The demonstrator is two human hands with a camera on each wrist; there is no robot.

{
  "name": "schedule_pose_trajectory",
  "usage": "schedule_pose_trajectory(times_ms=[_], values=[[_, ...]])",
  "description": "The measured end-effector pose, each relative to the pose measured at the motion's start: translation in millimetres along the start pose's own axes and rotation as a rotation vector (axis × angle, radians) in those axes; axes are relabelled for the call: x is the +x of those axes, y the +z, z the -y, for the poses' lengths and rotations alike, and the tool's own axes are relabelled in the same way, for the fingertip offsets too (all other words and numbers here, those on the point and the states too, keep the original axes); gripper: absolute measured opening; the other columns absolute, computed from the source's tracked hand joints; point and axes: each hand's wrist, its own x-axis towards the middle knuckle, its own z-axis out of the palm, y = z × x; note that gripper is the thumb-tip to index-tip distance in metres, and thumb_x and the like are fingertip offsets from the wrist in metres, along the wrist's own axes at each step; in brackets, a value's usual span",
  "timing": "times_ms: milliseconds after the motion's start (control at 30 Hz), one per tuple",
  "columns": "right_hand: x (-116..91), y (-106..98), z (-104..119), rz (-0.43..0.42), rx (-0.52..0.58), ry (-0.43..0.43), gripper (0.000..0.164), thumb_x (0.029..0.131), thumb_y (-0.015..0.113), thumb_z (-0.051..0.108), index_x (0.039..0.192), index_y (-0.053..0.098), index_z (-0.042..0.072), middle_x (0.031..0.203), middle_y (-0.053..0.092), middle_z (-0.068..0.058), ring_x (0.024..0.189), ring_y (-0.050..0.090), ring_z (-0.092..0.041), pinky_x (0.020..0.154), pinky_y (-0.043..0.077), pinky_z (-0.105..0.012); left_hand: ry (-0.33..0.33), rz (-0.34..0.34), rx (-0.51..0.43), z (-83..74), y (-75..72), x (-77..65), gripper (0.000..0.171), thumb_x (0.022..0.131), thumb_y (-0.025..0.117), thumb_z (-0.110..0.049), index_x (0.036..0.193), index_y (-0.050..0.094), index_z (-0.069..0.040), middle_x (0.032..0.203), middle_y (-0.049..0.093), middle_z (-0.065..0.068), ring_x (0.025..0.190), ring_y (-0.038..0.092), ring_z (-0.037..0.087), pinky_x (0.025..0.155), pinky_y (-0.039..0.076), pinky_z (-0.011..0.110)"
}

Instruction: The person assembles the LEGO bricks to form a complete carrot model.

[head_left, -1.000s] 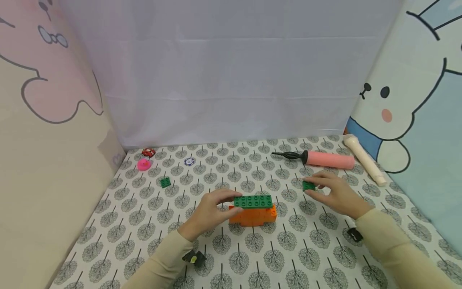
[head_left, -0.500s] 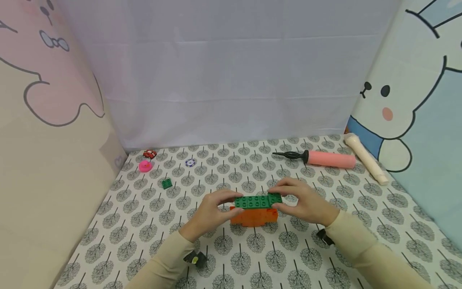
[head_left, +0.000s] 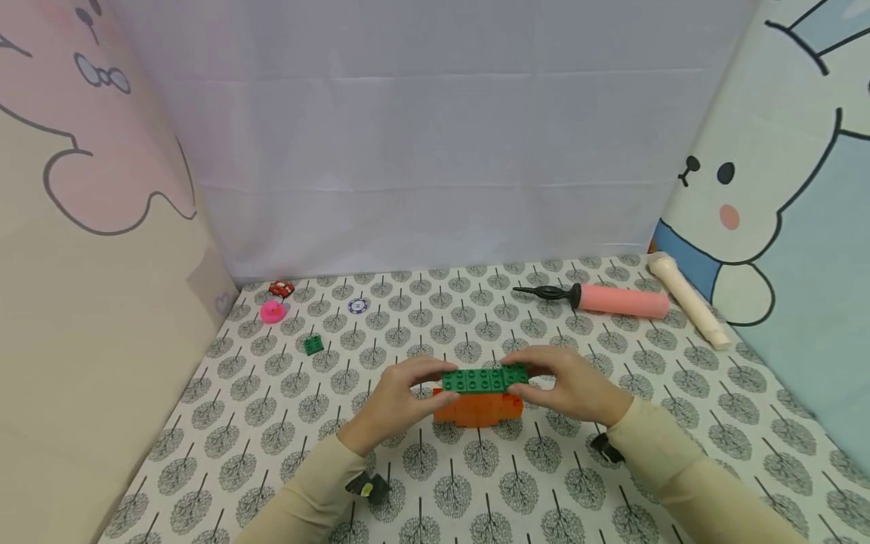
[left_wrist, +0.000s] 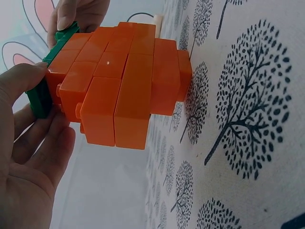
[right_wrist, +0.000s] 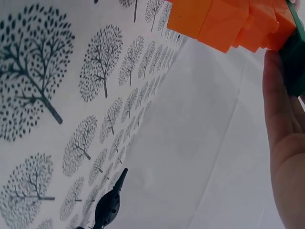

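Observation:
An orange brick structure (head_left: 479, 409) stands on the patterned cloth, built of stacked toy bricks and wider in its middle layers. A row of flat green bricks (head_left: 479, 381) runs along its top. My left hand (head_left: 397, 397) pinches the row's left end between thumb and fingers. At the right end, my right hand (head_left: 574, 385) pinches a green brick (head_left: 515, 375), which sits at the end of the row. The left wrist view shows the green row (left_wrist: 42, 98) overhanging the orange bricks (left_wrist: 112, 76). Whether the end brick is pressed fully down I cannot tell.
A loose green brick (head_left: 313, 345) lies to the left. Behind it are a pink rubber duck (head_left: 273, 311), a red toy car (head_left: 281, 289) and a poker chip (head_left: 358, 305). A pink balloon pump (head_left: 621, 301) and a cream-coloured tube (head_left: 688, 299) lie at the back right.
My right hand has carried a green brick leftward from the right side of the cloth to the row's right end, then lowered slightly. My left hand keeps its place.

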Motion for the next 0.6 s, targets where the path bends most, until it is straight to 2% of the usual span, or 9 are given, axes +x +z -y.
schedule_pose_trajectory(times_ms=[100, 233, 367, 533, 600], values=[[0, 1, 0, -0.004, 0.047, 0.034, 0.036, 0.088, 0.076, 0.012, 0.123, 0.067, 0.008, 0.114, 0.070, -0.002, 0.097, 0.069, -0.010, 0.087, 0.059, -0.029, -0.007, 0.001, -0.009, -0.3, 0.4, -0.4, 0.036, 0.085, 0.080, -0.015, 0.119, 0.069, -0.008, 0.112, 0.069, 0.001, 0.102, 0.067, 0.017, 0.091, 0.058, 0.038], [1, 3, -2, -0.016, 0.073, 0.038, 0.034, 0.088, 0.077, 0.011, 0.120, 0.069, 0.007, 0.112, 0.070, -0.003, 0.097, 0.069, -0.011, 0.087, 0.059, -0.029, -0.011, 0.004, -0.007, -0.3, 0.0, -0.3, 0.036, 0.085, 0.079, -0.017, 0.119, 0.070, -0.009, 0.111, 0.069, 0.001, 0.102, 0.067, 0.016, 0.091, 0.058, 0.040], [2, 3, -2, -0.019, 0.072, 0.040, 0.034, 0.087, 0.077, 0.011, 0.119, 0.069, 0.004, 0.112, 0.071, -0.003, 0.097, 0.069, -0.011, 0.087, 0.059, -0.029, -0.001, 0.005, 0.018, -0.5, -1.2, 0.2, 0.037, 0.085, 0.079, -0.018, 0.119, 0.070, -0.009, 0.112, 0.069, 0.000, 0.101, 0.067, 0.015, 0.091, 0.058, 0.034], [2, 3, 0, -0.015, 0.069, 0.050, 0.036, 0.088, 0.077, 0.012, 0.122, 0.068, 0.007, 0.114, 0.069, -0.001, 0.098, 0.068, -0.010, 0.088, 0.058, -0.029, 0.031, 0.021, 0.083, -1.5, -5.8, 1.2, 0.040, 0.087, 0.078, -0.023, 0.123, 0.068, -0.010, 0.116, 0.069, -0.001, 0.104, 0.066, 0.013, 0.093, 0.057, 0.031], [1, 5, -1, -0.023, 0.061, 0.036, 0.036, 0.088, 0.077, 0.013, 0.123, 0.067, 0.009, 0.115, 0.069, -0.001, 0.098, 0.068, -0.010, 0.087, 0.058, -0.029, 0.013, 0.034, 0.096, -0.9, -11.3, 1.0, 0.040, 0.089, 0.077, -0.025, 0.125, 0.068, -0.010, 0.120, 0.068, -0.002, 0.108, 0.065, 0.013, 0.095, 0.055, 0.031]])
